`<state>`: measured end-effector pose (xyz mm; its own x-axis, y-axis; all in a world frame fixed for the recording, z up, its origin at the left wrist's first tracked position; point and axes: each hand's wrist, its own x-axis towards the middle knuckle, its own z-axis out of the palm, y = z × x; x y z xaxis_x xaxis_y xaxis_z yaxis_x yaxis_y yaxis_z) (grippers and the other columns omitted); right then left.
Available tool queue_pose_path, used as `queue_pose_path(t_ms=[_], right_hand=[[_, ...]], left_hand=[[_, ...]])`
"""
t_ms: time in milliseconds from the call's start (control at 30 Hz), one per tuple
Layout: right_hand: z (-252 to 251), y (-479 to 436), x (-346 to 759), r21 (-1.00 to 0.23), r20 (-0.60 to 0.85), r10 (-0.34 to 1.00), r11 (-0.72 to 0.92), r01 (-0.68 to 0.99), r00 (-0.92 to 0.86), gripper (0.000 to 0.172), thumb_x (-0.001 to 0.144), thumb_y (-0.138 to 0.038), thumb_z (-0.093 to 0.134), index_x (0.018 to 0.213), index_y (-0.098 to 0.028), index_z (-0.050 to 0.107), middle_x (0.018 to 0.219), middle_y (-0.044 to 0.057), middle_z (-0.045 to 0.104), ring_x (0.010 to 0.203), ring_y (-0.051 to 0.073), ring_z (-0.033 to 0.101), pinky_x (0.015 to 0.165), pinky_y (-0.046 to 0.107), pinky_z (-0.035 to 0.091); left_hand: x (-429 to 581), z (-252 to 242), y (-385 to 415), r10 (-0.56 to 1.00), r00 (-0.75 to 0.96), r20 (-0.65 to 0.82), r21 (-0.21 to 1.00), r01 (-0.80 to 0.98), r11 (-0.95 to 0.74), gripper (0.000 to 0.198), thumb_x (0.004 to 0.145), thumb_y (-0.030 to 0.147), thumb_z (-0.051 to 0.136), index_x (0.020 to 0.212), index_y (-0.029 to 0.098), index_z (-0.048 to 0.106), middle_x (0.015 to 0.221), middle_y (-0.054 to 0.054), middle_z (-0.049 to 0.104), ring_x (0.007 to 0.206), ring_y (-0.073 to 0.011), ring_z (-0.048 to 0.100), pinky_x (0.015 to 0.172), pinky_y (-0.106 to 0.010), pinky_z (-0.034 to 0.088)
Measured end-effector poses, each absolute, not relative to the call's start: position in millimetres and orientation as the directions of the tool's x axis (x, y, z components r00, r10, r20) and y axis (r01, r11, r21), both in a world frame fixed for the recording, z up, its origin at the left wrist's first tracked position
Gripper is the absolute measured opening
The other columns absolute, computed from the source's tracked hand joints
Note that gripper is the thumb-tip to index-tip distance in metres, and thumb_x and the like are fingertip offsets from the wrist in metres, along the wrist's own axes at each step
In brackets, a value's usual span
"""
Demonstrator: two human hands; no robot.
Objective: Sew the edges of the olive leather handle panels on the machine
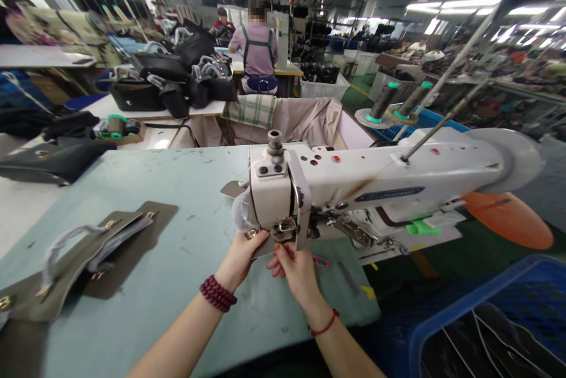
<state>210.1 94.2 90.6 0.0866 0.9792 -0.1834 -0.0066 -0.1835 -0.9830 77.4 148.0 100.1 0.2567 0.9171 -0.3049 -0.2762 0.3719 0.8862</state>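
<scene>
A grey-brown bag panel [264, 250] lies under the head of a white sewing machine [272, 195], mostly hidden behind it. Its handle, wrapped in white film [240, 213], loops out on the left beside gold hardware. My left hand [241, 260] grips the panel's left part, thumb on top near the gold fitting. Close to the needle area, my right hand [297, 272] pinches the panel's near edge between thumb and forefinger, its other fingers curled below. The needle itself cannot be made out.
More bag panels with wrapped handles [119, 248] lie on the green tabletop [186, 295] to the left. A pink clip-like item [321, 261] is right of my hand. A blue basket [418, 331] holds dark pieces at lower right. Black bags [137, 95] and a seated person [259, 45] are beyond.
</scene>
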Motion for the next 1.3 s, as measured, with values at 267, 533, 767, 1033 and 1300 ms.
queue_pose_path(t_ms=[267,533,767,1033,1300], right_hand=[[92,91,208,-0.976,-0.204,0.975,-0.196,-0.094,0.083,0.045,0.080,-0.057,0.057,0.075,-0.012,0.058,0.067,0.008,0.071,0.046,0.010,0.060,0.040,0.015,0.039],[89,91,208,-0.975,-0.199,0.976,-0.188,-0.120,0.089,0.052,0.077,-0.063,0.058,0.074,-0.011,0.059,0.062,0.007,0.069,0.044,0.009,0.057,0.040,0.016,0.038],[84,95,205,-0.965,-0.231,0.965,-0.211,-0.159,0.124,0.052,0.077,-0.063,0.059,0.068,-0.012,0.061,0.059,0.007,0.069,0.043,0.010,0.057,0.040,0.016,0.039],[89,97,194,-0.955,-0.266,0.938,-0.226,-0.190,0.222,0.048,0.082,-0.057,0.056,0.064,-0.013,0.063,0.055,0.006,0.067,0.041,0.011,0.058,0.040,0.017,0.041],[93,97,174,-0.920,-0.352,0.867,-0.250,-0.302,0.354,0.037,0.083,-0.045,0.058,0.067,-0.013,0.067,0.053,0.006,0.068,0.038,0.011,0.058,0.039,0.018,0.043]], left_hand=[[57,99,152,0.777,0.446,-0.444,0.820,-0.147,0.553,0.027,0.067,0.033,0.080,0.081,0.014,0.066,0.072,-0.002,0.067,0.055,-0.0097,0.055,0.046,-0.018,0.037],[59,105,153,0.779,0.466,-0.419,0.832,-0.147,0.535,0.026,0.067,0.031,0.081,0.079,0.012,0.069,0.075,-0.004,0.067,0.054,-0.0068,0.051,0.049,-0.017,0.041],[60,101,157,0.782,0.477,-0.401,0.841,-0.146,0.521,0.024,0.069,0.032,0.080,0.076,0.012,0.070,0.073,-0.004,0.067,0.053,-0.0069,0.050,0.049,-0.017,0.039],[59,103,164,0.790,0.491,-0.366,0.860,-0.146,0.488,0.024,0.072,0.033,0.078,0.080,0.012,0.071,0.071,-0.003,0.066,0.055,-0.0077,0.050,0.049,-0.017,0.038],[56,95,168,0.804,0.450,-0.389,0.856,-0.146,0.496,0.023,0.070,0.031,0.078,0.077,0.012,0.069,0.067,-0.002,0.064,0.052,-0.0064,0.048,0.049,-0.017,0.039]])
